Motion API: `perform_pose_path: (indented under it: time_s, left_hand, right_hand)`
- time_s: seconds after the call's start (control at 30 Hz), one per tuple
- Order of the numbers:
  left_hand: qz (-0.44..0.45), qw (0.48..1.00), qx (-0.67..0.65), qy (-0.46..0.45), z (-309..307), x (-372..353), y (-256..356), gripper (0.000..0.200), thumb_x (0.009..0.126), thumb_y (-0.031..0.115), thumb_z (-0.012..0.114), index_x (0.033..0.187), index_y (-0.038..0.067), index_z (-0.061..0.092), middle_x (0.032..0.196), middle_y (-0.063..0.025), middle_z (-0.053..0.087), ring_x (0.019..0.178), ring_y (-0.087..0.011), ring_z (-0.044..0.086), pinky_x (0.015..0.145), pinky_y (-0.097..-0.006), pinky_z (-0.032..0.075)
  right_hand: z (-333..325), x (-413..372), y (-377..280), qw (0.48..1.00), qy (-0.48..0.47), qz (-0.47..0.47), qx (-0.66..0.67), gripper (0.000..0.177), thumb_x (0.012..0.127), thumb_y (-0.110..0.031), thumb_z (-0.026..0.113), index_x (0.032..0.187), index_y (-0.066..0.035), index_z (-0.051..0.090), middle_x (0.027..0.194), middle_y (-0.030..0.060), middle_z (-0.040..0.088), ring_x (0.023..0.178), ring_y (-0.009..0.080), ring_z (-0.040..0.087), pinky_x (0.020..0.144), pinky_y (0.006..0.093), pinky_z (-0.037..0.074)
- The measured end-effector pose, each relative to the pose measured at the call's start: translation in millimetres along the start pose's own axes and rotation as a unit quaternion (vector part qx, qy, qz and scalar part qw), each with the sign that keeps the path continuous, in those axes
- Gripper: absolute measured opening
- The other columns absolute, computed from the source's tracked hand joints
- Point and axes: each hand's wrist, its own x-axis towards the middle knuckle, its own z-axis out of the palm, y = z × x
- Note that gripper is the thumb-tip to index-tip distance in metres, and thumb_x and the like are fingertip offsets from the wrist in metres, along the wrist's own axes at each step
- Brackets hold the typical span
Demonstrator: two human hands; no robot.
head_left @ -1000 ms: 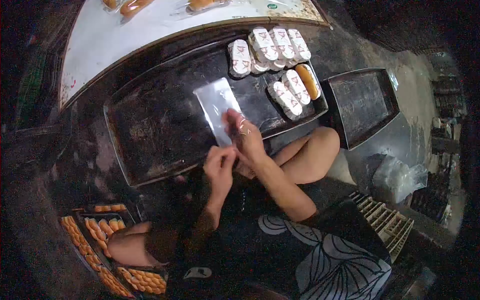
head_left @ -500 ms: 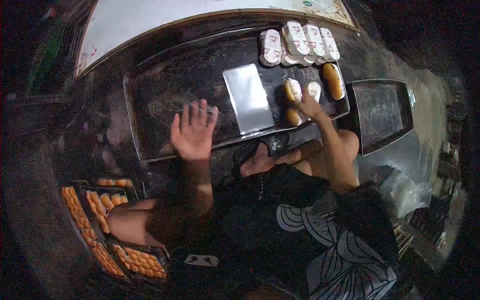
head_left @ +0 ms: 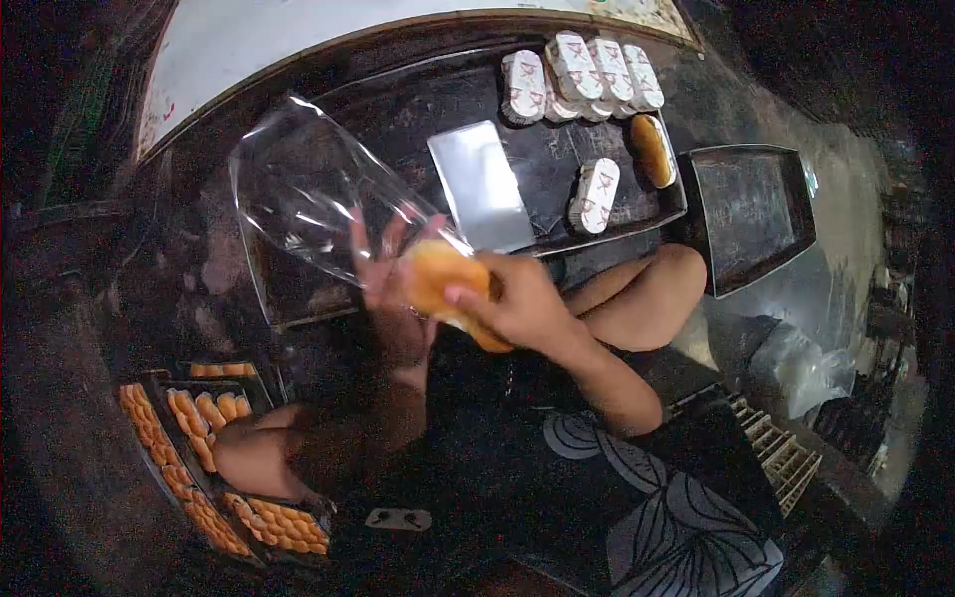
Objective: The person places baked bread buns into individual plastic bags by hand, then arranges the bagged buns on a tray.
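Observation:
My right hand [head_left: 527,303] is closed around golden-brown oblong buns [head_left: 445,277], with white paper or cream showing at their underside. The buns are at the mouth of a clear plastic bag [head_left: 298,184], which puffs out up and to the left. My left hand [head_left: 380,261] holds the bag, its spread fingers showing through the film, close against the buns. Beyond both hands, a flat stack of clear plastic bags [head_left: 482,184] lies on the dark metal tray [head_left: 368,109]. A white oblong piece with red print [head_left: 597,194] lies right of that stack.
Several printed white oblong stacks [head_left: 577,80] stand at the tray's back right, near another bun [head_left: 652,149]. A second dark tray [head_left: 746,214] is further right. Trays of buns [head_left: 284,522] lie at lower left. Crumpled plastic [head_left: 801,368] lies at right.
My right hand has lifted buns from the tray and brought them left to my left hand. The bag at my left hand is now opened out. A printed white piece now shows where buns were.

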Motion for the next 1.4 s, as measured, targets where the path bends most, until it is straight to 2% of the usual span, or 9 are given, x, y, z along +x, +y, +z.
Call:
perform_pose_path:
  time_s: [0.07, 0.13, 0.53, 0.73, 0.83, 0.97, 1.07, 1.13, 1.4]
  left_hand:
    - [0.010, 0.999, -0.033, -0.013, -10, -1, -26, 0.085, 0.071, 0.015, 0.063, 0.134, 0.011, 0.006, 0.121, -0.0200, 0.038, 0.110, -0.0334, 0.042, 0.088, -0.0433, 0.041]
    - [-0.016, 0.990, 0.140, 0.016, -18, -3, -38, 0.084, 0.071, 0.019, 0.063, 0.134, 0.012, 0.007, 0.119, -0.0197, 0.039, 0.105, -0.0327, 0.046, 0.086, -0.0432, 0.043]
    - [-0.190, 0.898, -0.391, 0.071, -49, -29, -43, 0.056, 0.078, 0.029, 0.058, 0.122, 0.003, 0.033, 0.110, -0.0114, 0.048, 0.101, -0.0256, 0.049, 0.081, -0.0369, 0.045]
    - [-0.146, 0.981, 0.102, 0.072, -33, -21, -63, 0.059, 0.079, 0.027, 0.057, 0.127, 0.007, 0.030, 0.125, -0.0137, 0.039, 0.113, -0.0278, 0.039, 0.092, -0.0354, 0.033]
    - [0.123, 0.599, 0.762, -0.211, -69, -3, -107, 0.048, 0.068, 0.011, 0.059, 0.113, 0.000, 0.045, 0.110, -0.0177, 0.050, 0.102, -0.0325, 0.047, 0.078, -0.0429, 0.039]
    - [0.039, 0.539, 0.813, -0.217, -103, 16, -136, 0.019, 0.069, 0.008, 0.052, 0.084, -0.001, 0.058, 0.089, -0.0210, 0.057, 0.092, -0.0337, 0.052, 0.074, -0.0444, 0.041]
    - [0.047, 0.683, 0.693, -0.228, -116, 15, -138, 0.017, 0.071, 0.007, 0.048, 0.079, -0.001, 0.060, 0.090, -0.0195, 0.056, 0.092, -0.0329, 0.051, 0.074, -0.0446, 0.041]
    - [-0.037, 0.494, 0.820, -0.286, -86, 17, -105, 0.008, 0.070, 0.006, 0.053, 0.070, 0.002, 0.059, 0.091, -0.0148, 0.055, 0.097, -0.0287, 0.047, 0.077, -0.0447, 0.039]
    - [-0.154, 0.866, 0.467, -0.090, -32, -8, -28, 0.009, 0.075, 0.007, 0.059, 0.071, -0.001, 0.058, 0.067, -0.0034, 0.057, 0.058, -0.0114, 0.053, 0.055, -0.0235, 0.043]
  right_hand:
    - [-2, 9, 5, 0.967, 0.084, 0.201, 0.132, 0.064, 0.073, -0.045, 0.059, 0.112, 0.004, 0.043, 0.081, 0.0251, 0.058, 0.080, 0.0352, 0.058, 0.074, 0.0431, 0.043]
    - [16, 6, 11, 0.967, 0.214, 0.117, 0.075, 0.069, 0.071, -0.041, 0.064, 0.115, 0.004, 0.037, 0.089, 0.0275, 0.056, 0.085, 0.0338, 0.058, 0.075, 0.0420, 0.043]
    - [48, -1, 33, 0.987, 0.147, -0.065, -0.003, 0.059, 0.074, -0.015, 0.061, 0.123, 0.000, 0.032, 0.117, 0.0200, 0.040, 0.103, 0.0323, 0.046, 0.081, 0.0345, 0.040]
    - [-8, 70, 42, 0.984, 0.163, 0.051, -0.059, 0.030, 0.070, -0.010, 0.060, 0.098, 0.001, 0.056, 0.070, 0.0141, 0.060, 0.059, 0.0273, 0.059, 0.056, 0.0340, 0.046]
    - [-57, 130, -12, 0.956, 0.282, -0.060, -0.052, 0.046, 0.072, -0.019, 0.062, 0.111, 0.001, 0.048, 0.096, 0.0200, 0.056, 0.082, 0.0287, 0.057, 0.073, 0.0353, 0.044]
    - [-24, 113, 6, 0.926, 0.279, -0.216, -0.134, 0.061, 0.073, -0.028, 0.062, 0.121, 0.003, 0.038, 0.117, 0.0219, 0.046, 0.108, 0.0331, 0.046, 0.093, 0.0370, 0.034]
    - [28, 30, 68, 0.980, 0.032, 0.065, 0.184, 0.042, 0.079, -0.030, 0.058, 0.106, 0.001, 0.052, 0.097, 0.0155, 0.057, 0.095, 0.0199, 0.053, 0.082, 0.0315, 0.041]
    - [54, -16, 89, 0.988, 0.081, 0.024, 0.126, 0.027, 0.078, -0.028, 0.060, 0.081, -0.001, 0.057, 0.086, 0.0110, 0.055, 0.078, 0.0164, 0.054, 0.069, 0.0288, 0.043]
    - [72, -20, 83, 0.973, 0.197, 0.123, -0.012, 0.020, 0.081, -0.018, 0.055, 0.079, 0.000, 0.046, 0.060, 0.0126, 0.049, 0.059, 0.0243, 0.051, 0.056, 0.0360, 0.039]
